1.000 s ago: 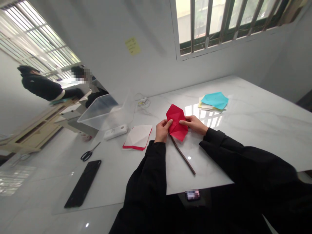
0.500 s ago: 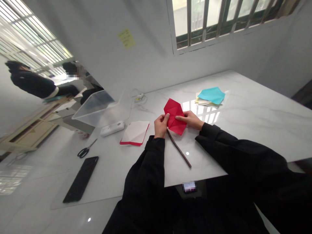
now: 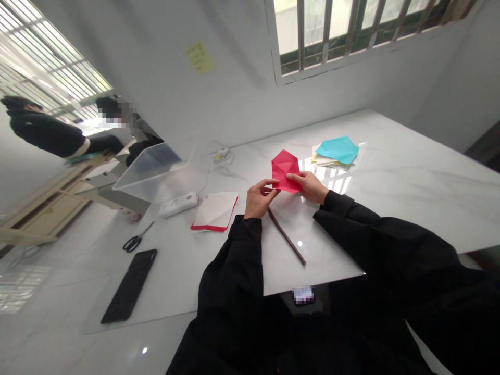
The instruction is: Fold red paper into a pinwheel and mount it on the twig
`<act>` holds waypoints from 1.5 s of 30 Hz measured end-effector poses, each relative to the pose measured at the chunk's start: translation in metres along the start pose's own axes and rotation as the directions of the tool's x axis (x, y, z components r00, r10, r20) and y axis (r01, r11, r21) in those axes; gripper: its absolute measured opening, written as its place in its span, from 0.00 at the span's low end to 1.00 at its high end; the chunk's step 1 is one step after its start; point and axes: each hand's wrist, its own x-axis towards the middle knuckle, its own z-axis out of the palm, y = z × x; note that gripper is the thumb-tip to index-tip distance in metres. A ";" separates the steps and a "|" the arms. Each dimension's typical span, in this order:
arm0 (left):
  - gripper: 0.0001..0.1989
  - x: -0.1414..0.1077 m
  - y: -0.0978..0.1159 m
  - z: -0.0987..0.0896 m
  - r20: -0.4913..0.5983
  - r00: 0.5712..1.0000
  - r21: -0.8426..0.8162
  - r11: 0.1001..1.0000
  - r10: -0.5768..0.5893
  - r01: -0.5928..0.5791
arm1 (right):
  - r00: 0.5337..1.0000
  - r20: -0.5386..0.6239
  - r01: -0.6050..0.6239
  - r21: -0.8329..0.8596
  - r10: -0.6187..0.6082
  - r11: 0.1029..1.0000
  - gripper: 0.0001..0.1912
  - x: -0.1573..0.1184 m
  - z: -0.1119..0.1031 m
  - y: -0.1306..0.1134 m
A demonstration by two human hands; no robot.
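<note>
A folded sheet of red paper (image 3: 285,165), creased across its face, is held up above the white table. My right hand (image 3: 311,186) pinches its lower right side, with the thumb lying on the front. At the lower left corner, my left hand (image 3: 260,200) has its fingertips and thumb closed on the paper's edge. Beneath the left hand, a thin brown stick (image 3: 287,237) lies slanting on the table; its upper end is close to that hand. Left of my hands rests a stack of white and red paper sheets (image 3: 215,211).
Blue and pale papers (image 3: 337,151) lie at the back right. On the left are a white power strip (image 3: 178,204), scissors (image 3: 133,242), a black phone (image 3: 129,286) and a clear plastic bin (image 3: 152,172). Two people are beyond the table at far left.
The red paper has turned and shifted slightly up and right. My left hand's grip has moved from the paper's face to its lower left corner.
</note>
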 end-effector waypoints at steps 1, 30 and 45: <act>0.16 0.000 0.000 0.001 -0.022 1.000 -0.015 1.000 -0.009 0.009 | 1.000 0.014 -0.011 -0.016 0.011 1.000 0.16 -0.001 0.000 -0.001; 0.24 0.005 -0.006 0.002 -0.112 0.980 -0.290 0.948 -0.166 0.127 | 0.997 0.067 0.040 -0.066 -0.036 0.997 0.19 0.003 -0.005 0.007; 0.34 0.004 -0.007 0.005 0.023 0.980 -0.294 0.936 -0.197 0.195 | 0.991 0.122 0.076 -0.235 -0.048 0.969 0.21 -0.002 -0.003 0.003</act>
